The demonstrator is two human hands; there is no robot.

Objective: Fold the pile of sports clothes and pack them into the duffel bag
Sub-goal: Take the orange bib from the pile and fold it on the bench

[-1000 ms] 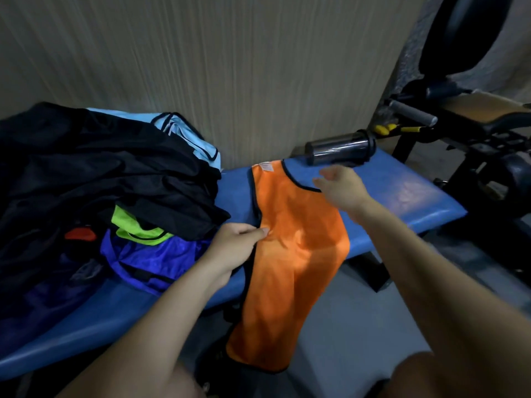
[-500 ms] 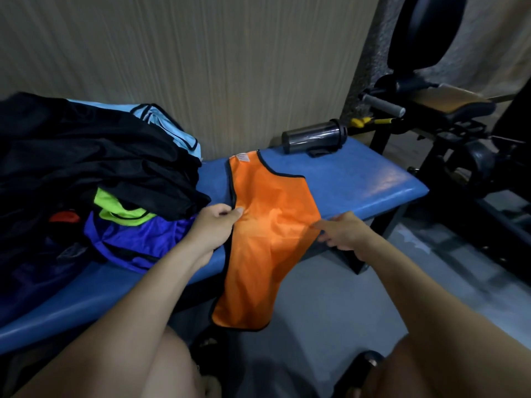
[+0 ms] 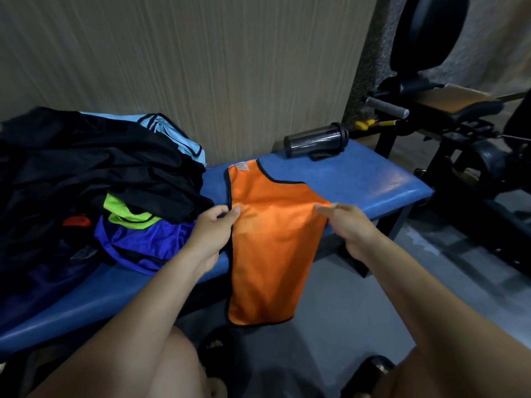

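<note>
Your left hand [image 3: 211,234] pinches the left edge of the orange mesh sports vest with black trim [image 3: 270,239] between thumb and fingers [image 3: 236,210]. Your right hand [image 3: 352,228] grips its right edge. The vest lies folded lengthwise across the blue padded table [image 3: 373,182], with its lower half hanging over the front edge. Left of the vest sits the pile of dark and coloured sports clothes [image 3: 100,182].

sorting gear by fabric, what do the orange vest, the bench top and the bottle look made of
Orange vest: thin, slightly shiny synthetic knit, probably polyester; it drapes limply over the bench edge and has black binding. Bench top: padded blue vinyl or faux leather, judging by its mottled sheen and rounded edge. Bottle: smoky see-through plastic with a black lid, lying on its side.
</note>
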